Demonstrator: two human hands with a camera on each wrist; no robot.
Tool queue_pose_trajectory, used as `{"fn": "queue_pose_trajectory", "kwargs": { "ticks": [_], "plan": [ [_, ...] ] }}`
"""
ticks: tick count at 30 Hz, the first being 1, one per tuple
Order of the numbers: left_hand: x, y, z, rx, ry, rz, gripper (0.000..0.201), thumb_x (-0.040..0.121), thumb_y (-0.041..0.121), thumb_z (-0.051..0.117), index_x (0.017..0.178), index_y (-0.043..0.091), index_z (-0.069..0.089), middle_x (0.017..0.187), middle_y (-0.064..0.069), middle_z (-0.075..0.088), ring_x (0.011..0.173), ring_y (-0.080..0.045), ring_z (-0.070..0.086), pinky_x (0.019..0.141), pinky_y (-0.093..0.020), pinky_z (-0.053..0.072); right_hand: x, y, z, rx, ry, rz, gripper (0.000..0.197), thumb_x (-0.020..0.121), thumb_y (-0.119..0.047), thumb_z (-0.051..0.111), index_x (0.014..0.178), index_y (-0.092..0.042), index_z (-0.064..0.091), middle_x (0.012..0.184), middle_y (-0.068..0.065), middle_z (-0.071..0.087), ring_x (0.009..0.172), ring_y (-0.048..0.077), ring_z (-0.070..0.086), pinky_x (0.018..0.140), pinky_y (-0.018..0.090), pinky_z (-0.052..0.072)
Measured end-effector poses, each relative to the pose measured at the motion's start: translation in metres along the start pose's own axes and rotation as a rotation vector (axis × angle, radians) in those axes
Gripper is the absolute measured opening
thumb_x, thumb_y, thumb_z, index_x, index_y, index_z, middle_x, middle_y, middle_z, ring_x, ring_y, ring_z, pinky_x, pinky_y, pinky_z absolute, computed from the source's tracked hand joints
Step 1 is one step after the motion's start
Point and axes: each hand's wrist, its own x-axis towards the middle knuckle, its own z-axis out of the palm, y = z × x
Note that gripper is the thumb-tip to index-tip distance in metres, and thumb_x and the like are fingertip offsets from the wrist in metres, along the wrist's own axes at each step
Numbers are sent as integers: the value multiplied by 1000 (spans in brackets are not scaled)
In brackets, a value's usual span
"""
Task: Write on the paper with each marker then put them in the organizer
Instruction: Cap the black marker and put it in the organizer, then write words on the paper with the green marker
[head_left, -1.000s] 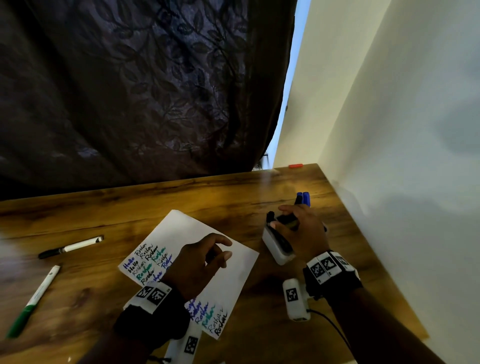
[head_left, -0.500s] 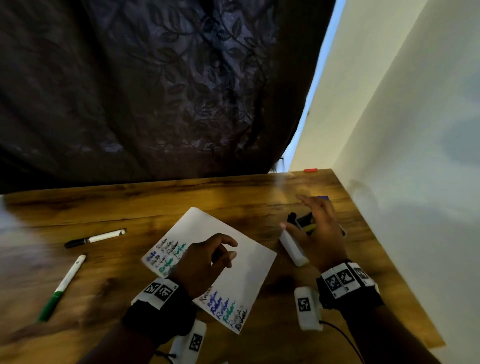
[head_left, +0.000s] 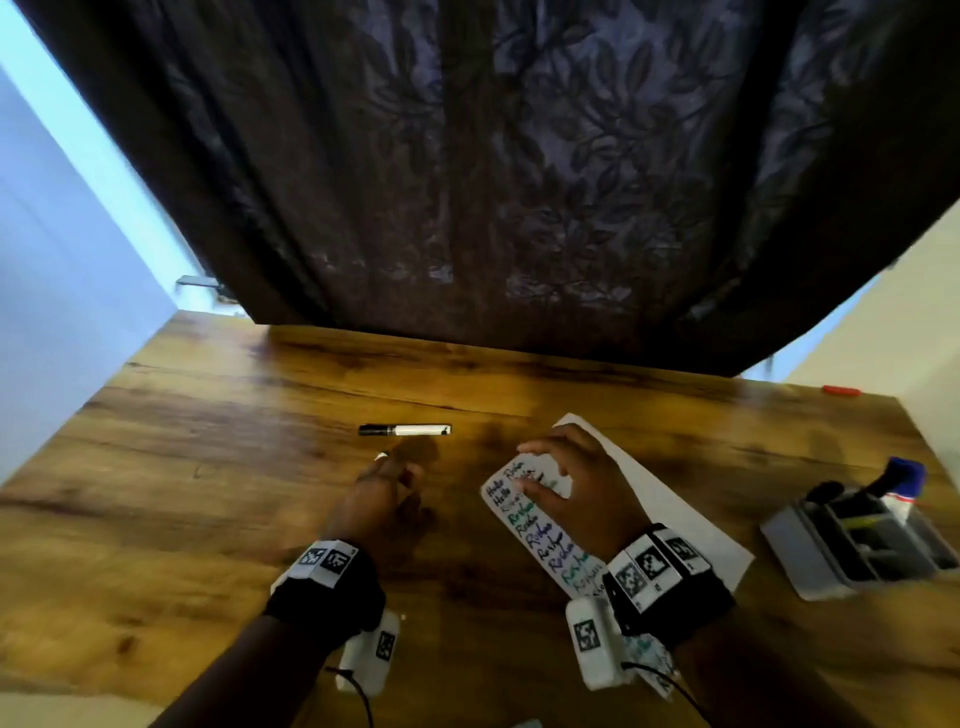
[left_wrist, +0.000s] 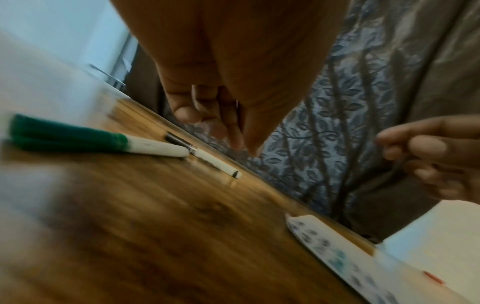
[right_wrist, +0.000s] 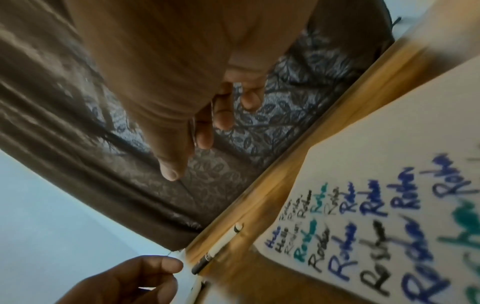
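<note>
A black-capped white marker (head_left: 405, 429) lies on the wooden table (head_left: 208, 493), just beyond my left hand (head_left: 400, 473). A green-capped marker (left_wrist: 103, 142) lies close beside the black one (left_wrist: 207, 159); in the head view my left hand hides nearly all of it. That hand's fingers (left_wrist: 228, 127) hover over the table, relaxed and holding nothing. My right hand (head_left: 545, 467) floats above the written-on paper (head_left: 675, 514) with its fingers spread and empty. The grey organizer (head_left: 810, 561) stands at the right and holds a blue marker (head_left: 906, 475) among dark ones.
A dark leaf-patterned curtain (head_left: 519, 182) hangs along the table's far edge. Walls close in on both sides. A small red thing (head_left: 841, 391) lies at the far right corner. Bare wood stretches to the left of the markers.
My right hand left the organizer and came over the paper. My left hand lifted off the paper and moved left toward the two loose markers. The head view swung left.
</note>
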Motion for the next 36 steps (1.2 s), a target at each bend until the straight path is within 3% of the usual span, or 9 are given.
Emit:
{"fn": "queue_pose_trajectory", "kwargs": {
  "ticks": [4,8,13,17,20,25,28,32,36],
  "plan": [
    [7,-53,-9,133,28,-228,58,82,33,72,133,20,48,130,-9,46,115,-32,50,94,-42,47,8,-16,29,34,-96,20,33,87,-48,64,117,-33,63,117,-13,54,102,3,54,86,19,49],
    [7,-76,-7,227,-25,-322,52,78,47,68,120,23,51,124,-8,44,112,-30,44,93,-42,47,6,-23,38,45,-131,88,28,90,-43,64,116,-32,64,115,-13,55,97,1,53,81,12,45],
    [17,-84,-3,162,-68,-278,45,68,35,77,105,21,55,110,-9,54,105,-32,52,91,-47,48,1,-18,35,41,-68,104,21,90,-33,67,111,-27,66,101,-14,61,86,-10,54,73,1,40],
    [14,-59,-7,-86,-84,-4,37,76,45,73,101,25,54,88,-3,60,75,-19,62,71,-35,55,-6,-14,28,121,-80,177,21,90,-34,67,111,-32,67,92,-15,66,87,0,60,73,7,47],
    [8,-5,-10,-176,-100,224,12,99,19,52,109,23,47,82,2,57,58,-3,58,52,-17,50,-9,-14,22,236,-115,243,29,88,-40,69,116,-35,63,90,-13,69,84,2,63,73,12,49],
    [6,67,-2,-179,-217,515,17,102,29,41,115,35,51,96,16,56,80,5,54,73,-20,49,-7,-19,11,609,-96,310,60,70,-58,77,124,-42,57,106,-6,72,94,15,70,82,36,60],
    [4,104,4,-261,-322,650,23,103,22,42,122,16,54,104,12,59,90,15,54,79,-4,41,-15,-24,-6,763,-40,278,43,88,-47,63,128,-31,59,77,2,71,62,17,62,56,29,52],
    [6,127,29,-144,-367,669,49,97,44,48,140,25,34,112,-1,69,97,-16,66,77,-24,50,-32,-20,-26,819,26,364,35,102,-38,42,117,-23,71,78,-11,69,70,8,64,56,21,46],
    [-2,152,45,-46,-305,676,66,90,50,59,136,26,19,88,-1,71,73,-19,67,55,-22,42,-50,-8,-47,843,-9,367,40,100,-46,42,127,-26,64,100,-11,72,97,17,70,67,33,55]
  ]
}}
